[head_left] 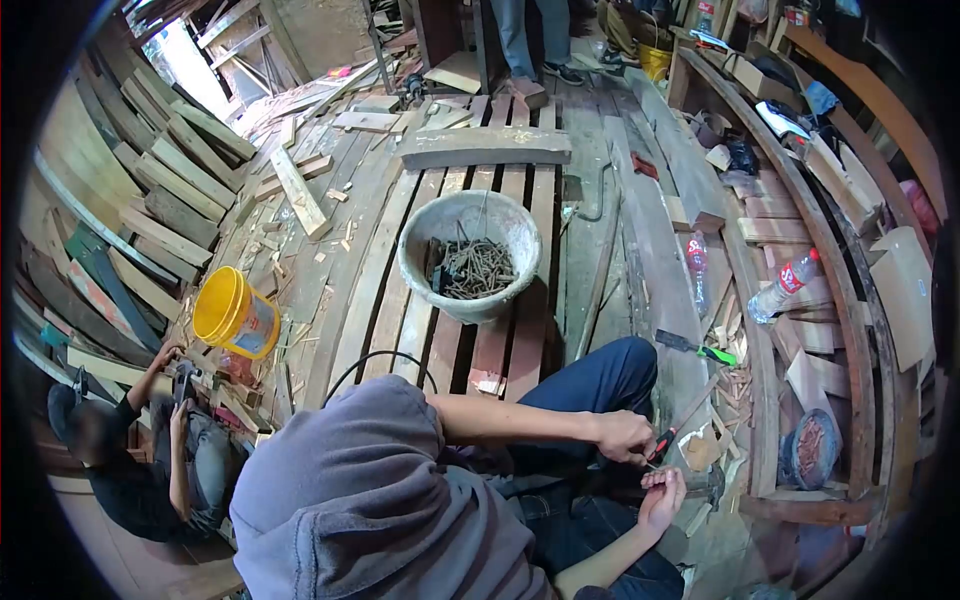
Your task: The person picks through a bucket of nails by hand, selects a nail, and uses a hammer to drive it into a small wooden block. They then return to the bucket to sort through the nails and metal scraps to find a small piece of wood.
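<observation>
I sit on a floor of wooden planks [380, 240] in a grey hoodie, with one knee in blue trousers raised. My left hand [622, 436] is closed around a red-handled tool [668, 438], whose thin shaft points up and right over wood chips. Just below it, my right hand [662, 496] pinches a small thin piece that looks like a nail, held against the tool's tip. A white bucket [418, 262] holding several rusty nails [475, 268] stands on the planks ahead of my knee.
A yellow bucket [235, 315] lies tilted at left. Beside it a crouching person [130, 455] handles a dark tool. Another person's legs [530, 40] stand at the far end. Plastic bottles [785, 285], a green-handled tool [705, 350] and a round tin [810, 450] lie at right among curved timbers.
</observation>
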Available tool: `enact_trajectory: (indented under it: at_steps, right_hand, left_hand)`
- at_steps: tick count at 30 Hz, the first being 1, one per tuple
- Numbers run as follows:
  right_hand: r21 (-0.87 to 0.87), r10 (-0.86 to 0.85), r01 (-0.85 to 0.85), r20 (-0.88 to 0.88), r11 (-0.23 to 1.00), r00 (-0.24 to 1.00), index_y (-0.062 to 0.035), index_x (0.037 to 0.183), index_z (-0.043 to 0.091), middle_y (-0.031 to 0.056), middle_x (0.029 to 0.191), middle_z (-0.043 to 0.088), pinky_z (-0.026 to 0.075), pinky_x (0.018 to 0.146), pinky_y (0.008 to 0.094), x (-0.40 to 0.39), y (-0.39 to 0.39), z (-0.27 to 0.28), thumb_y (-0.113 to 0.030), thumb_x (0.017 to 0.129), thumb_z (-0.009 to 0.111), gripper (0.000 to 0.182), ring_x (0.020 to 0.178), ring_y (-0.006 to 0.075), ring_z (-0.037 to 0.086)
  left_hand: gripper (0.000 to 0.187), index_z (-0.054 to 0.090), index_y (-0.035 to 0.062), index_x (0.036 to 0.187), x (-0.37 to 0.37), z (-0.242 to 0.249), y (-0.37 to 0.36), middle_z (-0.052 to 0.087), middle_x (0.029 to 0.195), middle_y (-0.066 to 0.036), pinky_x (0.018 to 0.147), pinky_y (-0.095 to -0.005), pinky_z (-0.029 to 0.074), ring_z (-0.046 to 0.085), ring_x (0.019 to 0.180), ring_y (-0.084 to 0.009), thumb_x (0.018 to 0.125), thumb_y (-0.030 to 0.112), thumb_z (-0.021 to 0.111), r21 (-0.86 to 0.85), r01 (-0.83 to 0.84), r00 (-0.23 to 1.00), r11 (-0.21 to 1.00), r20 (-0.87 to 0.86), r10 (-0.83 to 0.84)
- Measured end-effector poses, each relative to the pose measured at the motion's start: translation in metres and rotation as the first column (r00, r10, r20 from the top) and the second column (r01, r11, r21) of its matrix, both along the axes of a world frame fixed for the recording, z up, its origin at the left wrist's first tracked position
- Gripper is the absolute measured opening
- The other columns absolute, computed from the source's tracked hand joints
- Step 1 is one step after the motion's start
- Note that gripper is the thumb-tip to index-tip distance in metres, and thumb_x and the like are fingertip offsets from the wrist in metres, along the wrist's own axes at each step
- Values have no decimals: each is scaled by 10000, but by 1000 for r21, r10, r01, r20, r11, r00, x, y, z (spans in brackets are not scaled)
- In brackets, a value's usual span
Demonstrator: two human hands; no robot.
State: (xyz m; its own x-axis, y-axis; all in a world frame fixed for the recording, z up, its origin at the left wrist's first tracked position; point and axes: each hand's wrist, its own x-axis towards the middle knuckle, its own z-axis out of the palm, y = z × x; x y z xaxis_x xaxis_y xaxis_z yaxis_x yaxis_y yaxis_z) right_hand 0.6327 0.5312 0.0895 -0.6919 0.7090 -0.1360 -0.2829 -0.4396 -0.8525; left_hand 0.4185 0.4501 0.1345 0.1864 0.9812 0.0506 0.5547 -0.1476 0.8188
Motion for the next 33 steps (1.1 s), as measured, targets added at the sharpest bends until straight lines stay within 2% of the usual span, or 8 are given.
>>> enact_trajectory:
  at_steps: [11, 15, 18, 23, 29, 33]
  right_hand:
    - [-56, -175, 176, 14, 983, 984, -86, 751, 433, 8, 698, 404, 393, 628, 290, 6, 4, -9, -170, 1000, 525, 278, 631, 122, 403]
    - [-77, -135, 136, 18, 988, 991, -92, 751, 427, -3, 693, 385, 385, 627, 284, 7, 5, -6, -165, 1005, 521, 280, 630, 115, 394]
    - [-73, -105, 107, 35, 992, 994, -95, 746, 418, -8, 696, 375, 379, 626, 284, 4, 4, -9, -167, 1009, 515, 290, 629, 111, 379]
    - [-31, -75, 77, 64, 997, 995, -83, 700, 391, 10, 686, 381, 377, 636, 298, 2, 1, -10, -152, 1011, 507, 338, 630, 121, 366]
    - [33, 64, -66, 75, 997, 995, -76, 708, 389, 22, 696, 396, 391, 651, 319, 3, 0, -14, -129, 1012, 489, 324, 638, 134, 380]
    - [-49, 3, -2, 23, 999, 1000, -82, 712, 381, 21, 707, 393, 393, 654, 321, -3, -6, -10, -140, 1012, 486, 323, 644, 138, 381]
  left_hand:
    - [120, 629, 24, 821, 15, -5, 2, 633, 886, -154, 741, -465, 505, 636, 877, -370, 795, 140, 653, 41, 15, 999, 999, 44, -17]
    - [142, 622, 5, 814, 15, -12, 5, 622, 876, -175, 753, -474, 506, 630, 874, -387, 788, 144, 642, 47, 34, 999, 998, -3, -33]
    - [161, 624, 3, 814, 10, -3, 2, 626, 887, -184, 767, -479, 507, 631, 876, -392, 786, 160, 643, 148, 38, 998, 988, -48, -32]
    - [247, 658, -9, 845, 12, 0, -11, 642, 913, -202, 810, -512, 498, 632, 888, -411, 793, 231, 637, 37, 63, 973, 997, -223, -53]
    - [263, 658, -15, 855, 9, 3, -23, 642, 919, -209, 815, -500, 502, 631, 926, -407, 798, 241, 637, 3, 115, 982, 993, -150, -113]
    - [264, 662, -16, 854, -11, 6, -28, 649, 929, -208, 801, -498, 510, 638, 917, -401, 798, 240, 633, 5, 113, 969, 994, -221, -109]
